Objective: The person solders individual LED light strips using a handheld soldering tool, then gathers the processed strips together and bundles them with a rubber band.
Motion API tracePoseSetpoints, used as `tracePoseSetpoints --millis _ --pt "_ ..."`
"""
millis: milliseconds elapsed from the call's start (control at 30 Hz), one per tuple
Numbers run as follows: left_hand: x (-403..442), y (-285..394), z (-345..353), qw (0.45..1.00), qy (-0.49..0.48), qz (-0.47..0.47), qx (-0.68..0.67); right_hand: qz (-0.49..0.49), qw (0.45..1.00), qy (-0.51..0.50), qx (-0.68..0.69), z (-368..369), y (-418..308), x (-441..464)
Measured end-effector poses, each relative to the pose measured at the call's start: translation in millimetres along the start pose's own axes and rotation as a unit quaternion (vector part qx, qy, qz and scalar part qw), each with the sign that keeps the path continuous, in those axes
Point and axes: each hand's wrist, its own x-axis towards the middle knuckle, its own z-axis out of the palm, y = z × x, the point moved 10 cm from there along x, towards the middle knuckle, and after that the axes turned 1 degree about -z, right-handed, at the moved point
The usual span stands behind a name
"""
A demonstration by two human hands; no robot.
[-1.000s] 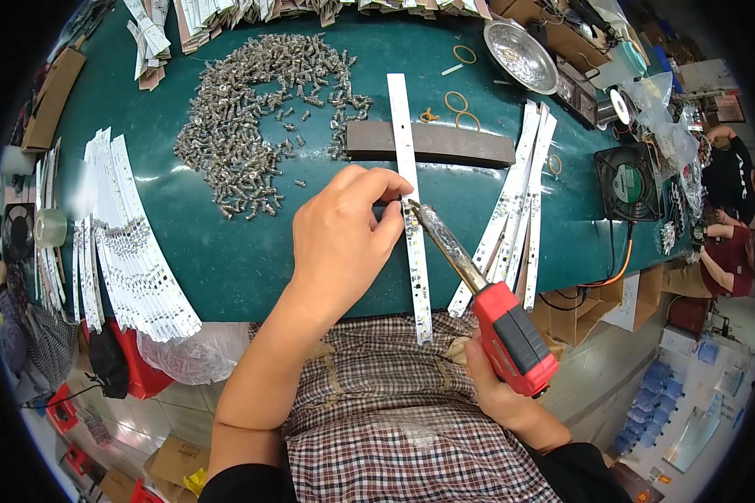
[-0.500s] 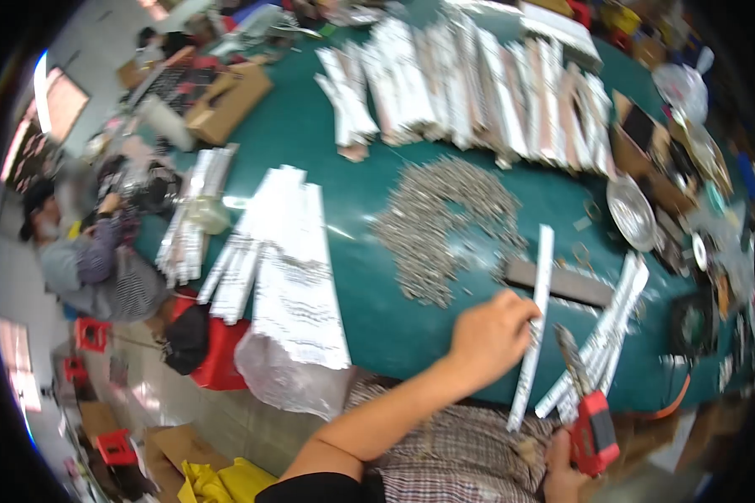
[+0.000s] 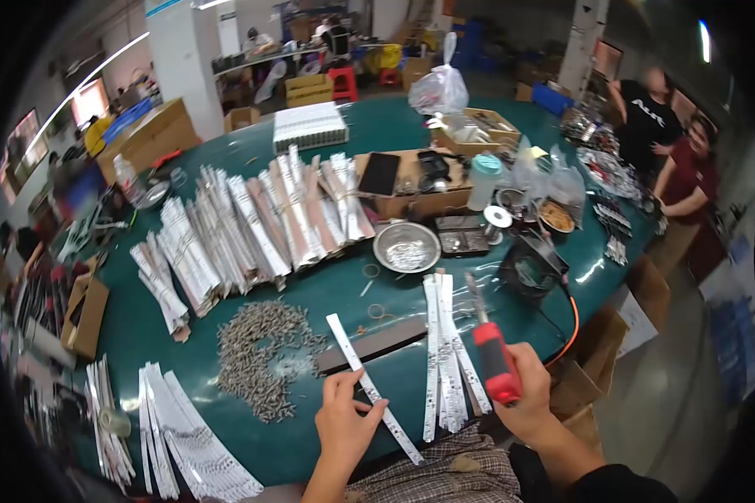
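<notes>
"What has just changed?"
"The view has swung upward. A second ago the green table point(image 3: 193, 352) filled most of it; now the room shows along the top, with two people point(image 3: 684, 180) at the upper right. The red-handled soldering iron point(image 3: 495, 356), whose tip was at the white strip point(image 3: 371, 385), now points upward, clear of it, right of centre."

"What does that mean for the work?"
"My judgement: a pause at the strip, not an end, since the left hand point(image 3: 346, 423) is still there."

"Where is the strip?"
"Low centre, slanting down to the right, its upper part across a dark block point(image 3: 403, 337). Small dark parts dot its lower length."

"And the grip?"
"The left hand, bottom centre, is half curled, thumb and forefinger slightly parted, fingertips touching the strip. I can't tell whether they pinch it or merely steady it. The right hand point(image 3: 528, 394), lower right, is wrapped firmly around the iron's handle."

"What lies around them?"
"Left of the strip, a heap of small metal pieces point(image 3: 256, 352). Right of it, a loose fan of similar strips point(image 3: 433, 352), between it and the iron. Another fan of strips point(image 3: 201, 436) lies at the lower left, and bundled strips point(image 3: 243, 226) form a row left of centre, higher up."
</notes>
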Motion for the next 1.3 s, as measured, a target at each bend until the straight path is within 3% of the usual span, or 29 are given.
tracePoseSetpoints --millis 200,367,500,667,733,767,900,1100,1300 --pt "-5 -1 -14 0.998 0.027 -0.050 -0.040 0.005 0.996 -0.014 -0.085 34 22 9" --pt "-13 -4 -75 0.992 0.093 -0.058 -0.063 0.025 0.992 -0.044 -0.117 61 36 13" --pt "-30 -34 -146 0.984 0.169 -0.048 0.005 0.047 0.991 -0.067 -0.110 76 43 14" --pt "-59 -92 -224 0.961 0.208 -0.146 0.108 0.064 0.989 -0.074 -0.111 83 47 11" --pt "-73 -97 -242 0.924 0.226 -0.038 0.308 0.063 0.988 -0.065 -0.122 83 49 12" --pt "-76 -102 -248 0.934 0.235 -0.076 0.257 0.061 0.988 -0.057 -0.132 86 50 12" --pt "-85 -104 -263 0.934 0.231 -0.085 0.260 0.050 0.989 -0.044 -0.132 94 46 17" --pt "-92 -113 -282 0.919 0.239 -0.170 0.265 0.042 0.993 -0.031 -0.103 100 36 20" --pt "-89 -125 -284 0.924 0.225 -0.186 0.246 0.107 0.991 -0.003 -0.085 95 46 18"
